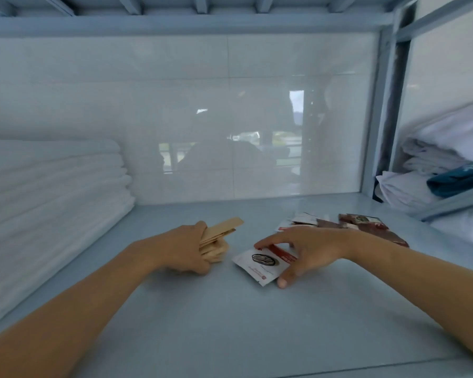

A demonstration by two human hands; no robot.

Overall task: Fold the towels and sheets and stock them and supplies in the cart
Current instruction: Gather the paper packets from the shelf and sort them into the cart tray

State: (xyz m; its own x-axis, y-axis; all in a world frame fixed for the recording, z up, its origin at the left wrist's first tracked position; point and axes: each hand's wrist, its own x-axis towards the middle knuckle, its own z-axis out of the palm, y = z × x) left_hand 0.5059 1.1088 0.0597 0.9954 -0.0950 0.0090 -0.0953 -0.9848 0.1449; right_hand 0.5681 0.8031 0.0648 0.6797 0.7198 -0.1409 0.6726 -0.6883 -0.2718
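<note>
**Both hands on supplies, blue cart shelf**

Nearest: two bare forearms reaching in over the pale blue shelf (230, 323) of the cart.

Left hand (186, 248) clenched around a bundle of thin tan packets (219, 238), fingers curled over the near ends, the far ends fanning out past the knuckles. Bundle lifted slightly or resting on the shelf: cannot tell.

Right hand (309, 252) spread low over a white sachet (260, 264) with a dark oval emblem and a red stripe; thumb tip pressed at its near right corner, fingers arched over the far edge and touching down there. Grasping the sachet between thumb and fingers, flat on the shelf surface. Just beside the left hand's bundle, not touching it.

Farther back, behind the right wrist: a loose scatter of more sachets (363, 225), white ones and dark red-brown ones, overlapping one another on the shelf.

Along the left side: a tall stack of folded white towels (52, 197), rounded folds facing right, running from near edge toward the back.

At the rear: a glossy white panel (230, 118) closing the shelf, showing faint reflections.

Off right, beyond the blue upright post (380, 118): heaped white linens (443, 148) with a dark teal item (459, 178) lying among them.
</note>
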